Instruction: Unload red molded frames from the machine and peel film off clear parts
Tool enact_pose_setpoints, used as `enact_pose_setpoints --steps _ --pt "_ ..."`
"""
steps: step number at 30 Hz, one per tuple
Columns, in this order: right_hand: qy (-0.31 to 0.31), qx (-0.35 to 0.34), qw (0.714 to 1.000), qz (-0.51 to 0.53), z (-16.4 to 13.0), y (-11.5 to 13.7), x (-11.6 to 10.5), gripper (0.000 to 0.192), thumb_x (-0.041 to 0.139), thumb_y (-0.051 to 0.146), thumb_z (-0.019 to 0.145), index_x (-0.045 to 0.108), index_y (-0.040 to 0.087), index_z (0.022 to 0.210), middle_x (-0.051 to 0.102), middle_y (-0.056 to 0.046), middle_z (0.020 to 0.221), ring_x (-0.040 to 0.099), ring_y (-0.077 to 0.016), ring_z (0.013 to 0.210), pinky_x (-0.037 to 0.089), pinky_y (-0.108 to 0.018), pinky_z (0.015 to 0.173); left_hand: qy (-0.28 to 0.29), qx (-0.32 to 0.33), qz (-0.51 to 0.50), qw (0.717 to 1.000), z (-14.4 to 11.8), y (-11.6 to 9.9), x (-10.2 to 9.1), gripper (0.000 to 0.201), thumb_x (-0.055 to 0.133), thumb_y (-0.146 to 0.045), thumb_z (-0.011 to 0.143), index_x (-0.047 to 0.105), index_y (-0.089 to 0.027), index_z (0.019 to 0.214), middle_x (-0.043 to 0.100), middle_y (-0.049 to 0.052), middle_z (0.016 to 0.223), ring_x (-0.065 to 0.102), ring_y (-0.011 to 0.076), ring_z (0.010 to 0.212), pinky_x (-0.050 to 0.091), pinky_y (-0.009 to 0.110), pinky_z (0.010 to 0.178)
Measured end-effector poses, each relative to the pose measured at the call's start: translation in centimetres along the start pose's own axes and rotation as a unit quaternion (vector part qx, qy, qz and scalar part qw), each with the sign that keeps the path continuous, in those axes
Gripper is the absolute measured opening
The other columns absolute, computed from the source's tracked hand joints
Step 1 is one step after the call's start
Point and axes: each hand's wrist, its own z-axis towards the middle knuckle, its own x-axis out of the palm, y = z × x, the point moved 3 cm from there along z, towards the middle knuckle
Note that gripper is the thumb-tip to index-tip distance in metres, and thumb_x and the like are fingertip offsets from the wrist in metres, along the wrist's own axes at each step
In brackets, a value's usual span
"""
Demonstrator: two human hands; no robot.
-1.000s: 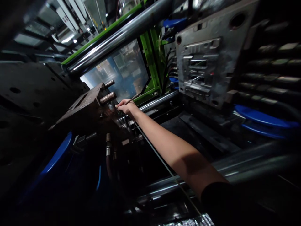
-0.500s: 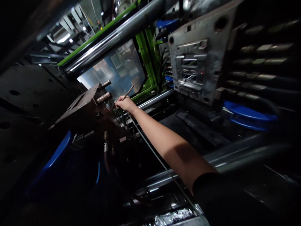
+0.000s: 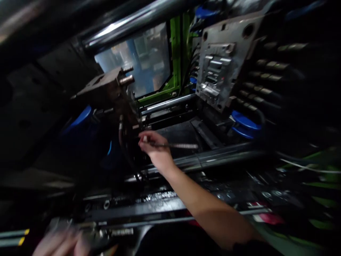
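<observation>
My right hand (image 3: 157, 147) is closed on a thin stick (image 3: 183, 145), which points out to the right and looks striped in the blur. A small pale bit (image 3: 145, 139) shows at its fingertips; I cannot make out what it is. The hand hovers in the gap between two mould halves, the left half (image 3: 105, 83) with its guide pins nearer than the right half (image 3: 222, 71). At the bottom left, my left hand (image 3: 64, 246) is smeared by motion, close to some metal fittings (image 3: 98, 231), and its grip cannot be read.
Polished tie bars (image 3: 213, 160) cross the machine, above and below the gap. Hoses with couplings (image 3: 271, 76) and blue hose loops (image 3: 246, 124) stick out beside the mould halves. A green frame (image 3: 176, 53) holds a clear window (image 3: 146, 60) at the back. Much is dark.
My right hand has drawn back from beside the left mould half, toward me, with the stick swung to point right. My left hand has come into view at the bottom left. The view has shifted.
</observation>
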Motion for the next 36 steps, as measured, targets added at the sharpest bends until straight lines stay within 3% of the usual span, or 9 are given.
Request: enact_pose_setpoints --steps 2,5,11,15,18,21,26,29,36 --pt "0.051 0.054 0.996 -0.045 -6.9 -0.1 -0.1 0.006 0.075 0.030 0.079 0.075 0.029 0.085 0.071 -0.002 0.083 0.064 -0.0186 0.075 0.051 -0.032 0.066 -0.075 0.045 -0.007 0.996 -1.8 -0.2 2.3 0.010 0.077 -0.028 0.080 0.068 -0.023 0.080 0.063 0.005 0.084 0.060 0.0230 0.080 0.052 0.041 0.072" --pt "0.045 0.102 0.992 -0.055 -13.9 0.2 -1.3 0.009 0.078 0.030 0.079 0.075 0.027 0.087 0.074 -0.004 0.096 0.064 -0.0189 0.080 0.051 -0.032 0.069 -0.044 0.150 -0.100 0.983 -3.3 -2.3 6.9 0.010 0.072 -0.011 0.083 0.069 -0.020 0.087 0.061 0.005 0.085 0.060 0.0192 0.077 0.051 0.035 0.069" --pt "-0.050 0.114 0.990 -0.068 -17.7 2.7 -3.9 0.012 0.079 0.026 0.079 0.071 0.018 0.084 0.066 -0.001 0.075 0.054 -0.0116 0.063 0.043 -0.024 0.057 0.017 0.178 -0.235 0.955 -4.6 -6.8 11.0 0.014 0.072 -0.009 0.085 0.071 -0.019 0.095 0.061 0.005 0.089 0.061 0.0166 0.079 0.051 0.029 0.070" --pt "-0.102 0.105 0.985 -0.088 -18.7 3.6 -4.7 0.011 0.078 0.025 0.077 0.070 0.018 0.079 0.061 0.000 0.066 0.049 -0.0104 0.055 0.038 -0.023 0.050 0.105 -0.043 -0.355 0.928 -5.4 -7.2 12.0 0.008 0.073 -0.019 0.089 0.076 -0.020 0.096 0.065 0.006 0.099 0.063 0.0177 0.095 0.050 0.028 0.086" --pt "-0.112 0.109 0.983 -0.098 -20.0 2.7 -4.7 0.009 0.077 0.025 0.076 0.071 0.018 0.078 0.063 0.000 0.066 0.050 -0.0106 0.054 0.039 -0.023 0.050 0.163 -0.285 -0.523 0.787 -6.8 -8.0 13.1 0.024 0.069 -0.036 0.093 0.077 -0.020 0.109 0.068 0.009 0.113 0.063 0.0179 0.100 0.051 0.026 0.089" --pt "-0.108 0.132 0.981 -0.088 -21.3 0.8 -4.2 0.007 0.077 0.022 0.076 0.071 0.018 0.078 0.069 -0.002 0.073 0.059 -0.0134 0.064 0.047 -0.024 0.059 0.147 -0.371 -0.613 0.682 -8.1 -9.8 13.4 0.038 0.073 -0.047 0.089 0.076 -0.019 0.115 0.071 0.011 0.105 0.064 0.0158 0.085 0.054 0.023 0.077" --pt "-0.081 0.181 0.980 -0.008 -22.8 -1.4 -3.8 0.020 0.082 0.023 0.071 0.066 0.020 0.082 0.071 -0.001 0.082 0.064 -0.0146 0.071 0.051 -0.025 0.066 0.048 -0.366 -0.608 0.703 -8.8 -10.5 12.5 0.028 0.076 -0.042 0.088 0.077 -0.017 0.100 0.061 0.003 0.070 0.047 0.0078 0.052 0.039 0.016 0.048" --pt "-0.073 0.168 0.983 -0.016 -22.8 -0.6 -4.1 0.021 0.082 0.026 0.073 0.067 0.019 0.087 0.070 -0.001 0.084 0.061 -0.0136 0.071 0.049 -0.024 0.064 0.017 -0.342 -0.582 0.737 -8.7 -9.7 11.9 0.019 0.073 -0.036 0.091 0.078 -0.019 0.099 0.062 0.004 0.086 0.047 0.0055 0.055 0.034 0.014 0.046" --pt "-0.148 0.127 0.980 0.046 -20.2 3.6 -4.4 0.032 0.085 0.023 0.065 0.060 0.020 0.085 0.070 0.000 0.083 0.055 -0.0096 0.060 0.043 -0.022 0.054 0.192 -0.141 -0.521 0.819 -9.8 -10.6 9.9 0.042 0.071 -0.030 0.093 0.068 -0.030 0.135 0.056 0.011 0.138 0.062 0.0132 0.078 0.057 0.032 0.082"
